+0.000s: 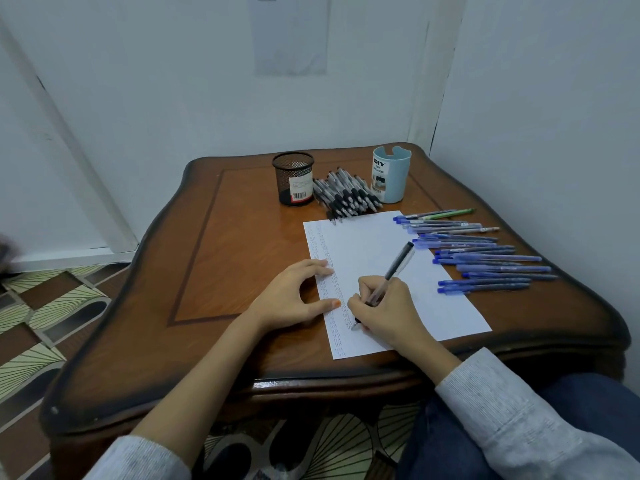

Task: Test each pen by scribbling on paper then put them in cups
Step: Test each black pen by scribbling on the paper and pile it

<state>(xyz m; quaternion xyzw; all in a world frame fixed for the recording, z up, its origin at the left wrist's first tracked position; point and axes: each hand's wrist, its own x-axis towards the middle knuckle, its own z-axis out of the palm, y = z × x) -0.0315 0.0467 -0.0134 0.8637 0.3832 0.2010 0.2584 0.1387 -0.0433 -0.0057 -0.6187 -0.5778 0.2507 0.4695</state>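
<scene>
Your right hand: grip pinching black pen, tip on paper | your left hand: grip relaxed, fingers pressing paper's edge.

Single view, head-worn, wide-angle. It faces forward and steeply down across the table toward the room corner in the upper right of the frame. Range is close: both forearms enter from the bottom edge, and the left hand and the right hand, gripping a pen, sit just below centre on the paper. The table fills the middle band (its edges bow outward). Wall takes the upper half, patterned floor the lower left.
</scene>
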